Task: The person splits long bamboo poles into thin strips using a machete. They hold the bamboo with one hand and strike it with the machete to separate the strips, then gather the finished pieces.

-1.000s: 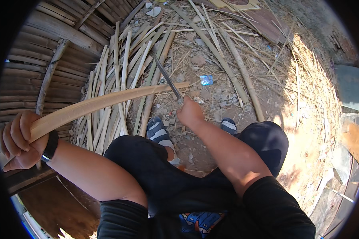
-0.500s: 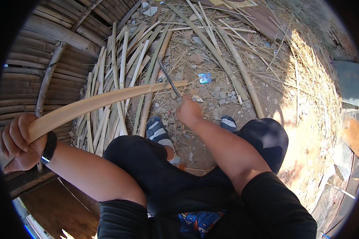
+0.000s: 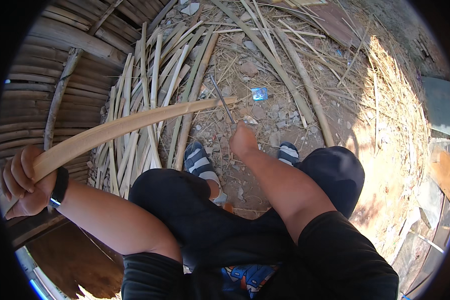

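My thin grey metal blade (image 3: 222,99) crosses a long, pale bamboo strip (image 3: 115,129).
My left hand (image 3: 25,172) clenches the strip's near end; my right hand (image 3: 244,141) grasps the blade's lower end, near the strip's far tip.

The left hand (image 3: 25,172) grips the near end of the long pale strip (image 3: 115,128). The right hand (image 3: 243,140) holds a dark blade (image 3: 219,93) across the strip's far end. Split lengths (image 3: 144,80) lie below the strip; a blue packet (image 3: 259,94) lies right of its tip.
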Available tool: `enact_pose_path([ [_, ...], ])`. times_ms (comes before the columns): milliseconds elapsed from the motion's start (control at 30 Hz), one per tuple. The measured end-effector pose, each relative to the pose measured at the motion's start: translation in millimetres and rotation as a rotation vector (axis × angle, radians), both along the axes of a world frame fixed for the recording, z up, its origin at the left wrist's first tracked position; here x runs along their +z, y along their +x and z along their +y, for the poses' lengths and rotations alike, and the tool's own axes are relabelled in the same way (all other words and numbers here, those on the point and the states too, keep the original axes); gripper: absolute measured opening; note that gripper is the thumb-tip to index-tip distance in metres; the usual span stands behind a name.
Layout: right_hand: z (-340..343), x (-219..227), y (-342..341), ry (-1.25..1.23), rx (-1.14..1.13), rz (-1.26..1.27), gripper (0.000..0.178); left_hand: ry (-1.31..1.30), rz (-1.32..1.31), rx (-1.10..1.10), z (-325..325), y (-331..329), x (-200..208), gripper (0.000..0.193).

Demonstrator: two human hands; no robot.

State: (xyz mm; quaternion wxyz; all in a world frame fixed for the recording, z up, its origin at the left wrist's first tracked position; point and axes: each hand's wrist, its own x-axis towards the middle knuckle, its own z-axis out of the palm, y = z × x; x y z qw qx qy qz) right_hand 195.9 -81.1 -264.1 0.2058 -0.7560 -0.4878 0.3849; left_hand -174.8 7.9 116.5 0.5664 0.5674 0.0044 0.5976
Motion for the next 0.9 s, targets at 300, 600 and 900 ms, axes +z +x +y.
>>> enact_pose_path([
  [300, 15.6, 95.0, -45.2, 0.268, 0.052, 0.072, 0.038, -0.029, 0.059, 0.015, -6.9, 28.6, 11.4, 0.044],
  [600, 1.1, 6.3, -18.3, 0.043, 0.016, -0.050, 0.040, -0.044, 0.016, 0.131, -3.6, 16.2, 7.7, 0.044],
  [900, 16.3, 53.5, -36.0, 0.070, -0.042, 0.150, 0.046, -0.075, 0.024, 0.275, -5.1, 31.6, 13.0, 0.038],
])
